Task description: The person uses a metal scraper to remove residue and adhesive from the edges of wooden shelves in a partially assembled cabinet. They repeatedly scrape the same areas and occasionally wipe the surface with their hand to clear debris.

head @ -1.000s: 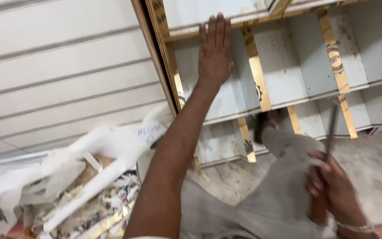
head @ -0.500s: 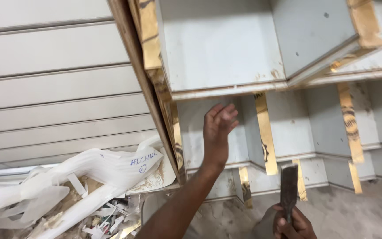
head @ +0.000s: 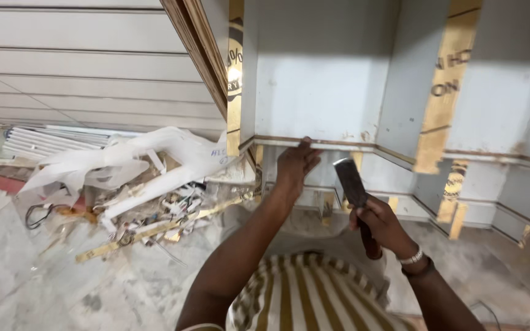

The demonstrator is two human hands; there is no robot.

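Grey-white laminated cabinet (head: 326, 92) with bare plywood strips fills the view above a dusty concrete floor (head: 44, 276). The left hand (head: 295, 165) is up at the cabinet's horizontal front edge (head: 338, 145), fingers curled, fingertips touching that trim near its left corner. Just beside it, to the right and slightly lower, the right hand (head: 383, 224) is closed tight around the handle of a dark flat-bladed chisel (head: 351, 182), blade tilted up toward the edge, apart from it. White crumpled offcuts (head: 130, 165) lie heaped on the floor, left.
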